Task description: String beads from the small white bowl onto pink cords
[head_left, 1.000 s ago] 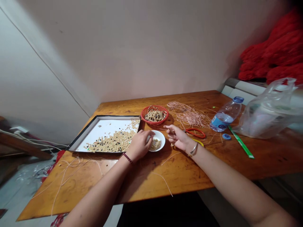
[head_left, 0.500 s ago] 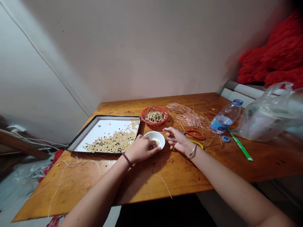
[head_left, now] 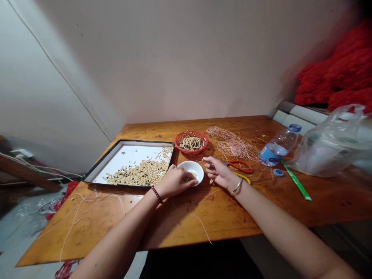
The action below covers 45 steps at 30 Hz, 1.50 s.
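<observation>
Holds the left hand (head_left: 174, 181) over the near left part of a white bowl (head_left: 198, 169), covering that side of the rim and many of the loose beads (head_left: 192, 174) inside. Shows the left thumb low across the bowl but hides the other fingertips behind bent knuckles; cannot tell whether apart, together or clamped on a bead. Pinches a thin cord (head_left: 200, 161) in the right hand (head_left: 216, 172), with fingertips pressed together just beside the bowl's far right rim. Points the cord's short free end left, past that rim, with its long axis nearly level across the view. Loses the rest of the cord within the right hand, too fine to follow. Lets a small clump of pale beads (head_left: 211, 181) peep out beneath the right palm, otherwise covered; cannot tell whether joined to the cord. Also covers part of the scissors (head_left: 251, 169) with the right hand and wrist, leaving the orange and yellow handles partly in sight. Cuts off both forearms at the lower edge of view.
</observation>
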{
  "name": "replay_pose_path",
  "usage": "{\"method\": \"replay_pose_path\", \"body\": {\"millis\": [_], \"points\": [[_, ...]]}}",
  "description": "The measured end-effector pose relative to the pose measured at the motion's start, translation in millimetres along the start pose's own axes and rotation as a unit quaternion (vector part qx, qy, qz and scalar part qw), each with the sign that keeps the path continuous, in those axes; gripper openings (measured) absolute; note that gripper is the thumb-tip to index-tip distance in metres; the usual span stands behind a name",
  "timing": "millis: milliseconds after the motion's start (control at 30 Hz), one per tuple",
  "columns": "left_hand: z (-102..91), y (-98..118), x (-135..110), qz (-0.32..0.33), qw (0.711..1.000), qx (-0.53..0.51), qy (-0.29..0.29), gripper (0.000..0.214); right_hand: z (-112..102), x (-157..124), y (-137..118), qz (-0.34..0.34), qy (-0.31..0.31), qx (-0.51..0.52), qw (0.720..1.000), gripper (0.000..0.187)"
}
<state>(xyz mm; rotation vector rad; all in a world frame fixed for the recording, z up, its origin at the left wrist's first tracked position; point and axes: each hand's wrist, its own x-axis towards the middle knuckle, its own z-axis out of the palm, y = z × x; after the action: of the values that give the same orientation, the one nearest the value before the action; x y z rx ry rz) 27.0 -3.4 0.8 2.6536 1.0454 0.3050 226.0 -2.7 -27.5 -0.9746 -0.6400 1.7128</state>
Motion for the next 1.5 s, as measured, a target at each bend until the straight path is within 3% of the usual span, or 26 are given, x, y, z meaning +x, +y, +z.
{"method": "replay_pose_path", "body": {"millis": [333, 500, 633, 1267, 1500], "points": [[6.1, -2, 0, -0.002, 1.000, 0.005, 0.001, 0.031, -1, 1, 2, 0.012, -0.003, -0.007, 1.000, 0.017], [11.7, -2, -1, 0.017, 0.996, 0.075, 0.046, 0.042, -1, 1, 2, 0.016, -0.007, -0.014, 1.000, 0.018], [11.4, -1, -2, 0.031, 0.993, 0.107, 0.034, 0.048, -1, 0, 1, 0.016, -0.004, -0.015, 1.000, 0.018], [6.2, -5, -2, 0.025, 1.000, 0.009, 0.001, 0.033, -3, 2, 4, 0.036, -0.019, -0.015, 0.999, 0.018], [6.4, -6, -2, 0.016, 1.000, -0.025, 0.008, 0.030, -3, 3, 10, 0.007, -0.012, -0.050, 0.999, 0.027]]}}
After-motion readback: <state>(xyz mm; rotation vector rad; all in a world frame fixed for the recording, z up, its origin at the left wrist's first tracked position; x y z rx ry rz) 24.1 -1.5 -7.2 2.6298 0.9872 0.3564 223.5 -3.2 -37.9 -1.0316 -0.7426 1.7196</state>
